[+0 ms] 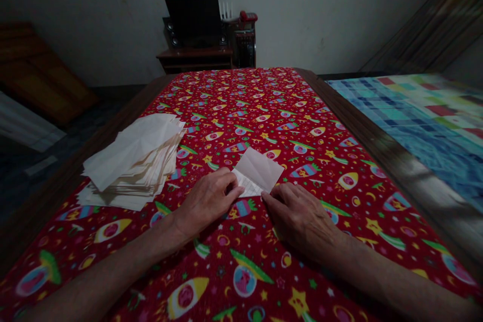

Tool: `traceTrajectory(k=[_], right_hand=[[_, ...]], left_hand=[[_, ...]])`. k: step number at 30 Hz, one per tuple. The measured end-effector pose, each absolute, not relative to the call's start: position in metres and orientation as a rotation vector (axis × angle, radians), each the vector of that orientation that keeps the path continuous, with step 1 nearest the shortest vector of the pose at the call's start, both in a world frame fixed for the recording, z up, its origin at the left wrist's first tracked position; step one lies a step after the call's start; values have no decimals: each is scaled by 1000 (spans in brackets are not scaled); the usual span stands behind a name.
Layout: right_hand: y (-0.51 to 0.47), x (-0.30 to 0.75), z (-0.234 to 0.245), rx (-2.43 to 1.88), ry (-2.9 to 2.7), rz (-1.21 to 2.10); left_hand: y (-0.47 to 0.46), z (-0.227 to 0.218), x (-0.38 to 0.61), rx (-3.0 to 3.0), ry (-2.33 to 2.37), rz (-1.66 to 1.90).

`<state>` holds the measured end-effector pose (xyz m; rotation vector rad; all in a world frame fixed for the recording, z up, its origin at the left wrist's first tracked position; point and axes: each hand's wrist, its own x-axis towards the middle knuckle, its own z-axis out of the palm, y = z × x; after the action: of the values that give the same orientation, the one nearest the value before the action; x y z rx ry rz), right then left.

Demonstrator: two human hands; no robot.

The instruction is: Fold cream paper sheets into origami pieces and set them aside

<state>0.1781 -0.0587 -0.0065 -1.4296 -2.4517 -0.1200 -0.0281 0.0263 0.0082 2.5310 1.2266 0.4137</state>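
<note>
A small folded sheet of white paper point(258, 171) lies on the red patterned cloth point(264, 100) in front of me. My left hand point(207, 200) rests on the cloth with its fingers curled and its fingertips pressing the paper's left near edge. My right hand point(298, 214) lies flat beside it, fingers together, with fingertips touching the paper's near corner. Neither hand lifts the sheet; both press it down against the table.
A thick stack of white paper sheets point(134, 161) sits to the left. A wooden table edge point(381, 143) borders a blue checked cloth point(426, 115) on the right. At the back stands a low cabinet point(196, 58) with a dark screen point(194, 17).
</note>
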Motion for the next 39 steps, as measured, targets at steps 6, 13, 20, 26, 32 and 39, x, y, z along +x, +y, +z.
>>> traceTrajectory(k=[6,13,20,26,32,39], right_hand=[[-59,177,-5,-1442,-2448,-103],[-59,177,-4,-1447,-2452,-75],[-58,176,-2,-1451,-2455,-84],[-58,176,-2,-1457,-2451,-90],[-58,176,-4,-1450,-2457,-111],[-58,175,-5,-1488,-2468,-117]], left_hand=[[29,4,-28,2570,1202,439],[28,5,-29,2581,1184,449],[29,4,-29,2609,1155,465],[29,3,-30,2623,1133,473],[27,1,-30,2629,1120,620],[15,13,-27,3137,698,309]])
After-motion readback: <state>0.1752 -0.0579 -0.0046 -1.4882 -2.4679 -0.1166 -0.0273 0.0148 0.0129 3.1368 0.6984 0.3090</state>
